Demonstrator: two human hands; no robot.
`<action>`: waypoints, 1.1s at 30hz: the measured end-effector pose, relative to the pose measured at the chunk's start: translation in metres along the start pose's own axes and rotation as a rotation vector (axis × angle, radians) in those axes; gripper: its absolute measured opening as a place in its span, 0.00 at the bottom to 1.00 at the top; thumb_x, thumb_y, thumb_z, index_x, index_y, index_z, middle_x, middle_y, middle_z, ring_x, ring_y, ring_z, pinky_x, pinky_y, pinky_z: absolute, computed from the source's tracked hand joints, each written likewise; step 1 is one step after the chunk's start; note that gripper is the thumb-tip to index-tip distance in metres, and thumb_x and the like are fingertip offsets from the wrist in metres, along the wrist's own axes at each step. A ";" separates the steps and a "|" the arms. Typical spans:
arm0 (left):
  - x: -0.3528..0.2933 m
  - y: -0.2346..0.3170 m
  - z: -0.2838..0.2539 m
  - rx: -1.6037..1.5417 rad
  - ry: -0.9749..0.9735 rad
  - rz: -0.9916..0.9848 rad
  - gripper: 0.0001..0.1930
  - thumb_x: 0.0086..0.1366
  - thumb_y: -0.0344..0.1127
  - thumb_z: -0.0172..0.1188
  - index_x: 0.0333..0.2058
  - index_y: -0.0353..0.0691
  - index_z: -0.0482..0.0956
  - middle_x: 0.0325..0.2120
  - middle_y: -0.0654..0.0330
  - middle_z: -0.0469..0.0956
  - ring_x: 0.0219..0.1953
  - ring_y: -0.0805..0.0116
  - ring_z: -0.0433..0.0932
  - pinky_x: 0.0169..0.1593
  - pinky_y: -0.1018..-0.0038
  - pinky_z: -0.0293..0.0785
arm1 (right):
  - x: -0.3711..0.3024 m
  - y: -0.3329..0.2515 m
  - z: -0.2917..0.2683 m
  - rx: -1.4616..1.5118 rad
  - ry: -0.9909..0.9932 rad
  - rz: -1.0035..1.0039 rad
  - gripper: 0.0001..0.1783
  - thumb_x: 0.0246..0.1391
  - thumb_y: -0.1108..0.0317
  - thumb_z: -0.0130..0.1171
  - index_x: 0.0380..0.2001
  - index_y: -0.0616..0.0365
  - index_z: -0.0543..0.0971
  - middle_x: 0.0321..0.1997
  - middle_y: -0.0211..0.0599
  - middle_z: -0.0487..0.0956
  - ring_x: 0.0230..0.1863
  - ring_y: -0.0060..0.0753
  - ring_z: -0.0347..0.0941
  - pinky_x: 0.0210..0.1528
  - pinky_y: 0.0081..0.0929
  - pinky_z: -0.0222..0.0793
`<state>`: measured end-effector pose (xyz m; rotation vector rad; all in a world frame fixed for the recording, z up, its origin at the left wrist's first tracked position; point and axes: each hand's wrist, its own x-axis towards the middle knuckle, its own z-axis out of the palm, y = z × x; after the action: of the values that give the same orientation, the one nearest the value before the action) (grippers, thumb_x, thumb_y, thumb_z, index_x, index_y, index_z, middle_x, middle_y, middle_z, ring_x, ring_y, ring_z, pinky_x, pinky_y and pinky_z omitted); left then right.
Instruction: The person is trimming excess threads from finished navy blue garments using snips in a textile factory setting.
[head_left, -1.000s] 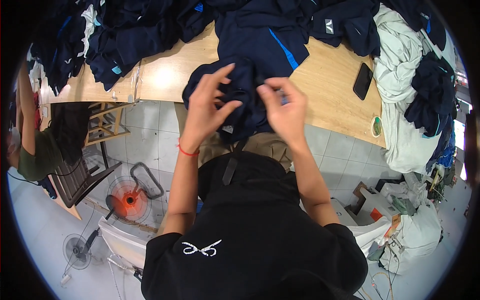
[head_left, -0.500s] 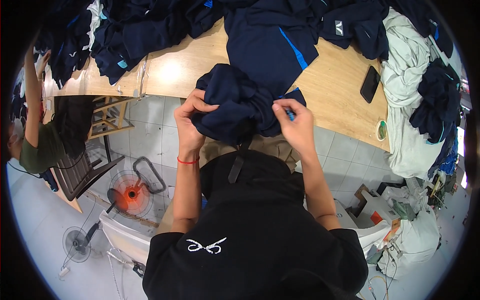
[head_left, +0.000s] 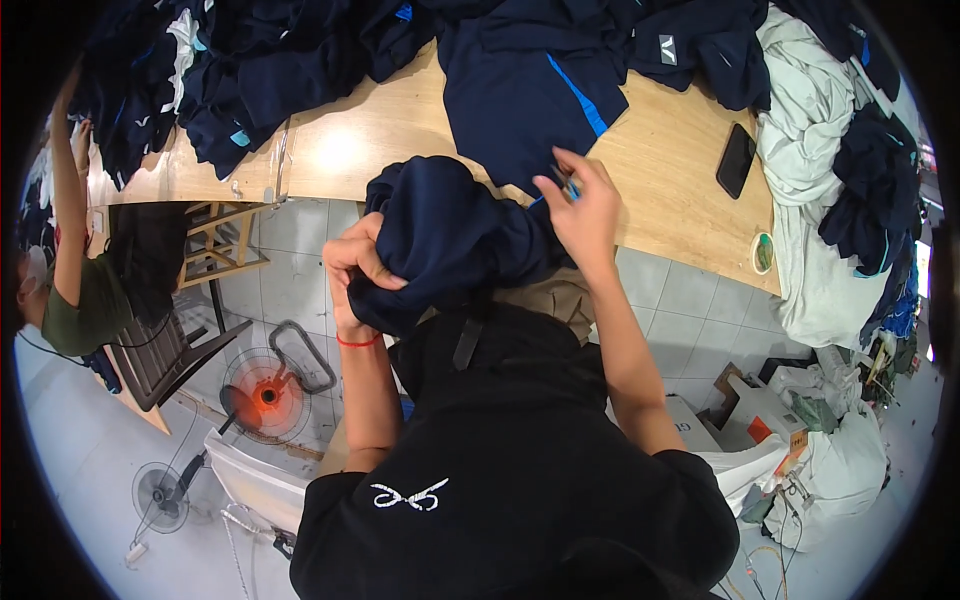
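Note:
My left hand point(head_left: 362, 265) pinches the edge of a bunched navy garment point(head_left: 440, 225), thumb on top and fingers folded at its left side. The cloth hangs over the table's near edge, in front of my body. Up and to the right of it, my right hand point(head_left: 587, 205) is raised with its fingers curled round a small blue tool point(head_left: 572, 188); most of that tool is hidden in the palm, so its kind does not show. Behind the bunched garment lies another navy garment piece point(head_left: 510, 90) with a bright blue stripe, spread flat on the table.
Navy garments point(head_left: 270, 80) are heaped along the back of the wooden table point(head_left: 670, 190). A black phone point(head_left: 736, 160) and pale cloth point(head_left: 805, 150) lie at the right. On the left are another person's arm point(head_left: 66, 210), a chair point(head_left: 165, 350) and a fan point(head_left: 265, 395).
My left hand has moved down and left, spreading the bunched garment wider. My right hand has come away from the cloth and risen, the blue tool still in it.

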<state>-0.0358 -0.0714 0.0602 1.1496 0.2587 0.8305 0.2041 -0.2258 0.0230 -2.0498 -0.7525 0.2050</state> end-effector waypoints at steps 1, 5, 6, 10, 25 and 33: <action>0.000 0.001 0.000 -0.012 0.024 -0.014 0.10 0.45 0.33 0.77 0.17 0.38 0.83 0.26 0.62 0.77 0.31 0.69 0.74 0.41 0.74 0.66 | 0.005 0.007 0.008 -0.075 -0.053 -0.071 0.16 0.54 0.72 0.76 0.46 0.60 0.88 0.37 0.43 0.85 0.42 0.46 0.85 0.48 0.35 0.79; -0.003 0.005 -0.012 0.096 0.034 0.000 0.09 0.45 0.33 0.74 0.17 0.38 0.82 0.26 0.60 0.76 0.31 0.68 0.74 0.40 0.74 0.66 | 0.002 0.029 0.017 -0.233 -0.208 -0.042 0.12 0.58 0.69 0.75 0.42 0.63 0.86 0.37 0.44 0.86 0.35 0.43 0.84 0.40 0.37 0.77; -0.003 0.005 -0.013 0.094 0.041 0.002 0.09 0.45 0.33 0.74 0.17 0.38 0.82 0.26 0.60 0.76 0.31 0.68 0.74 0.40 0.74 0.66 | 0.002 0.034 0.008 -0.235 -0.212 -0.046 0.12 0.58 0.69 0.75 0.42 0.63 0.86 0.37 0.44 0.86 0.35 0.43 0.84 0.40 0.37 0.77; -0.010 0.002 -0.021 0.063 0.089 -0.030 0.08 0.45 0.33 0.74 0.17 0.38 0.82 0.26 0.60 0.76 0.31 0.68 0.73 0.40 0.74 0.65 | -0.006 0.053 -0.059 -0.090 0.074 0.189 0.10 0.64 0.66 0.70 0.37 0.63 0.84 0.34 0.48 0.85 0.34 0.46 0.80 0.40 0.39 0.76; 0.009 0.005 -0.004 0.050 0.072 -0.019 0.10 0.42 0.35 0.73 0.16 0.37 0.81 0.24 0.60 0.75 0.30 0.69 0.72 0.40 0.74 0.64 | -0.027 -0.018 -0.009 0.087 -0.450 0.240 0.22 0.52 0.62 0.81 0.45 0.64 0.86 0.37 0.39 0.88 0.33 0.32 0.80 0.39 0.32 0.77; -0.013 0.014 -0.030 0.525 -0.201 -0.121 0.12 0.43 0.37 0.71 0.18 0.32 0.82 0.22 0.57 0.75 0.28 0.67 0.74 0.34 0.72 0.64 | -0.006 -0.061 -0.031 0.353 -0.142 0.117 0.07 0.61 0.75 0.69 0.38 0.63 0.79 0.30 0.31 0.78 0.28 0.21 0.67 0.33 0.24 0.66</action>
<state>-0.0682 -0.0571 0.0566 1.6791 0.3879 0.5454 0.1863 -0.2274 0.0894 -1.7550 -0.6309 0.5182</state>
